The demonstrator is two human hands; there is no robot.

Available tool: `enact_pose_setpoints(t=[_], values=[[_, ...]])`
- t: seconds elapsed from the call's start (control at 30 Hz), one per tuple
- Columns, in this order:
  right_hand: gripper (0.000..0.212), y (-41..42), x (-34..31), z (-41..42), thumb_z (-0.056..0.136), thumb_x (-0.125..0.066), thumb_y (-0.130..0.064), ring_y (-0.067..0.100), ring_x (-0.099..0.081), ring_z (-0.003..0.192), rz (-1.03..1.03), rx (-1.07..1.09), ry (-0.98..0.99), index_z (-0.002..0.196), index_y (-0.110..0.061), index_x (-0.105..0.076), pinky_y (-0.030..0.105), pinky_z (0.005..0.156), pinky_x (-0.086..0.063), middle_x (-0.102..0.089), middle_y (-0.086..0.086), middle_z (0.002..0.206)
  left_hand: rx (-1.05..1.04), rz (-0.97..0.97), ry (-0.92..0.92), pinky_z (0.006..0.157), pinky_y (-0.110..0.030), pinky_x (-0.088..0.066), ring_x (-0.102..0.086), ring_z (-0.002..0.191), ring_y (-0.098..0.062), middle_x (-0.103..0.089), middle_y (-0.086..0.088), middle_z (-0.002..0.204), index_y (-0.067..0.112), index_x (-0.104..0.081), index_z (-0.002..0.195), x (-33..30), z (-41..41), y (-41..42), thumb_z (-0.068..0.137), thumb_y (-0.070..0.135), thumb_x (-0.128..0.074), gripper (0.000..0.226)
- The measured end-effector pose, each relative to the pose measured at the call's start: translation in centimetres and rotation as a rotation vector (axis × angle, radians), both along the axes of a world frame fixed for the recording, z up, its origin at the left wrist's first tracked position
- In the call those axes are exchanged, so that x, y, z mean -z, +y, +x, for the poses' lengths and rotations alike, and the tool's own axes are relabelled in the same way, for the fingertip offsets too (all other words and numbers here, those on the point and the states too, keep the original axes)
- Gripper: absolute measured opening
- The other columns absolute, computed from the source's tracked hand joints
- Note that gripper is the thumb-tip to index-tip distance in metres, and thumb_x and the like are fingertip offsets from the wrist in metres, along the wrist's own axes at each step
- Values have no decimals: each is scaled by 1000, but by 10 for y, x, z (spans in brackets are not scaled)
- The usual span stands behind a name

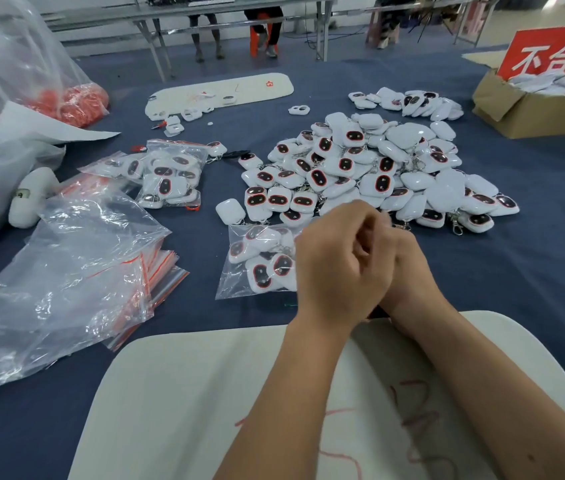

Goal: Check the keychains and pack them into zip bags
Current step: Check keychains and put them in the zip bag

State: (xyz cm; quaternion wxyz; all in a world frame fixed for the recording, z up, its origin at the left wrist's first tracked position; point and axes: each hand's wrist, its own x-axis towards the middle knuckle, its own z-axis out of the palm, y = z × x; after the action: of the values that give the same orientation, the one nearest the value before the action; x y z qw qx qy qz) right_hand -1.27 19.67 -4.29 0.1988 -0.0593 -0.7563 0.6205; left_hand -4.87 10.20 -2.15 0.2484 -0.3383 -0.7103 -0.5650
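Reference landmark: the central pile of loose keychains on the blue table covering. Far left of the pile, a large clear plastic sack holds orange material. Left of the pile and nearer the viewer lies a stack of empty zip bags with orange seal strips. Between that stack and the pile sit filled zip bags containing white keychains with dark oval faces. Directly at the pile's near-left edge, 1 partly filled zip bag lies flat, its right side hidden behind the left hand. The left hand is curled, fingers bent inward against the right hand; both meet at the pile's near edge. The fingertips are blurred, and whether either hand pinches an item cannot be told. Right of and behind the pile stands a cardboard box with a red sign. Nearest the viewer is a white board.
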Motion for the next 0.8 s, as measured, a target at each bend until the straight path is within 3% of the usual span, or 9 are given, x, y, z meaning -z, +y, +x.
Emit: enact_pose_setpoints(t=[0.1,0.17,0.23,0.3,0.4,0.5,0.57,0.7,0.8], values=[[25,-3,3,-2,99,-66,-8,8,-62,63,-70,19,19,100,-30,-78,21,59,-51,-73,2,79,-255,0,-86,66,-38,-46,-58,68,-22,-65,3,72,11,-67,80,-7,-18,-19,92,15,-60,15],[32,-2,7,-4,101,-65,-8,6,-64,64,-84,86,16,106,-38,-77,19,60,-54,-74,-2,85,-406,-98,-161,80,-34,-47,-62,84,-22,-70,6,85,16,-72,89,-10,-38,-44,88,16,-63,9],[36,-2,8,-4,101,-67,-13,5,-66,70,-58,86,16,102,-48,-77,19,62,-56,-74,-8,86,-378,-279,-337,97,-35,-48,-62,100,-17,-71,8,101,24,-75,99,-7,-60,-73,85,15,-66,19],[30,1,12,-6,101,-68,-19,8,-71,82,-36,115,-18,108,-47,-76,24,71,-59,-74,-11,91,-219,-404,-604,104,-38,-49,-62,104,-6,-70,12,111,31,-75,107,-6,-72,-99,84,12,-70,31],[26,2,15,-7,102,-68,-22,12,-70,85,-45,124,-60,123,-36,-74,31,75,-60,-74,-8,93,-70,-491,-707,100,-33,-54,-66,99,-1,-72,15,107,34,-75,110,-1,-79,-118,81,7,-77,40],[26,1,14,-6,102,-67,-18,6,-65,72,-72,129,-58,121,-34,-74,21,66,-56,-72,-7,91,-124,-426,-667,93,-30,-55,-69,98,-8,-74,8,103,30,-76,105,5,-83,-117,81,10,-84,32],[27,2,14,-6,101,-68,-17,6,-62,67,-81,139,-60,121,-34,-74,19,64,-55,-69,-9,90,-186,-387,-658,82,-20,-52,-67,91,-6,-72,7,101,28,-75,103,9,-84,-112,83,16,-85,26],[27,1,15,-6,102,-67,-19,13,-61,70,-49,123,-77,124,-34,-73,39,73,-61,-67,-10,89,-295,-366,-628,75,-20,-49,-62,86,2,-69,13,98,27,-73,101,12,-81,-100,85,20,-82,20],[29,0,15,-6,102,-66,-19,14,-62,76,-51,122,-75,127,-34,-72,49,79,-62,-68,-11,90,-223,-355,-698,76,-21,-51,-64,90,-2,-70,11,102,26,-73,104,10,-82,-103,84,5,-80,31]])
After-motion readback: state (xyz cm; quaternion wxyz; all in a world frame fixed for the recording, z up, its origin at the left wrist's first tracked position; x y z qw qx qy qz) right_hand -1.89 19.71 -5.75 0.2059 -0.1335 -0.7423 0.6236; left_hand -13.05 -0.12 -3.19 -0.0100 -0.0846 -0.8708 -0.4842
